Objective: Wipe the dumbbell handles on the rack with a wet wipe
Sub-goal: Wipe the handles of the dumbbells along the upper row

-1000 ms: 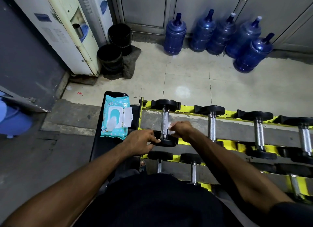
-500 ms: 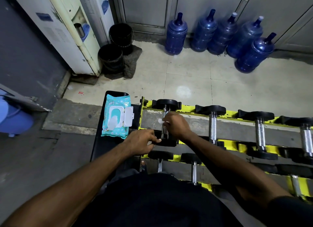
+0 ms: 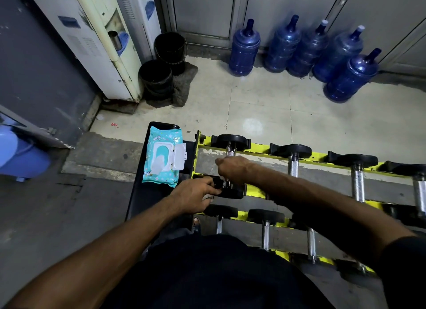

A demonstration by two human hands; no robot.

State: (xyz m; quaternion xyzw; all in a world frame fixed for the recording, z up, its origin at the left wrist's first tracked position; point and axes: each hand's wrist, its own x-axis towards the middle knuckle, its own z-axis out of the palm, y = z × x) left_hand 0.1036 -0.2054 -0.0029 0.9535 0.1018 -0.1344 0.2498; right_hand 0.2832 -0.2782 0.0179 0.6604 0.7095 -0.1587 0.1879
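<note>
At the rack's [image 3: 253,190] left end, right hand [image 3: 232,170] clenches the dumbbell handle [image 3: 229,152], wet wipe probably inside; left hand [image 3: 193,197] grips its head [image 3: 231,193], or it may roll

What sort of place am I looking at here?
Probably a gym's back corner: a yellow metal rack of black-ended, chrome-handled dumbbells, blue plastic water jugs along the wall, and a white water dispenser.

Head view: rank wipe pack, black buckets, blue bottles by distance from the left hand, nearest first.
1. Wipe pack: just ahead-left of the left hand.
2. Black buckets: farther ahead, on the left.
3. Blue bottles: along the far wall.
</note>
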